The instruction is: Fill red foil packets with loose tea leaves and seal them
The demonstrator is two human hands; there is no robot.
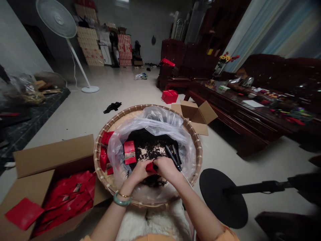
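My left hand (142,171) is closed around a small red packet (150,167) above a plastic-lined basket. At the packet's mouth, my right hand (166,167) has its fingers bent together over dark loose leaves; its fingertips are partly hidden. More dark leaves (142,139) lie in the clear plastic liner (116,144) inside the round woven basket (98,159). Another red packet (129,151) rests on the leaves to the left. Right of my hands lies a black two-armed tool (173,156) resembling a hair straightener, with a pale cord. Several red packets (103,157) sit between liner and basket wall.
An open carton (54,154) full of red packets (72,190) stands at left, one packet (24,213) on its flap. Beyond the basket are another open carton (192,112) and a red box (170,96). A black round base (220,197) and wooden table (225,110) are right; a fan (59,20) stands back left.
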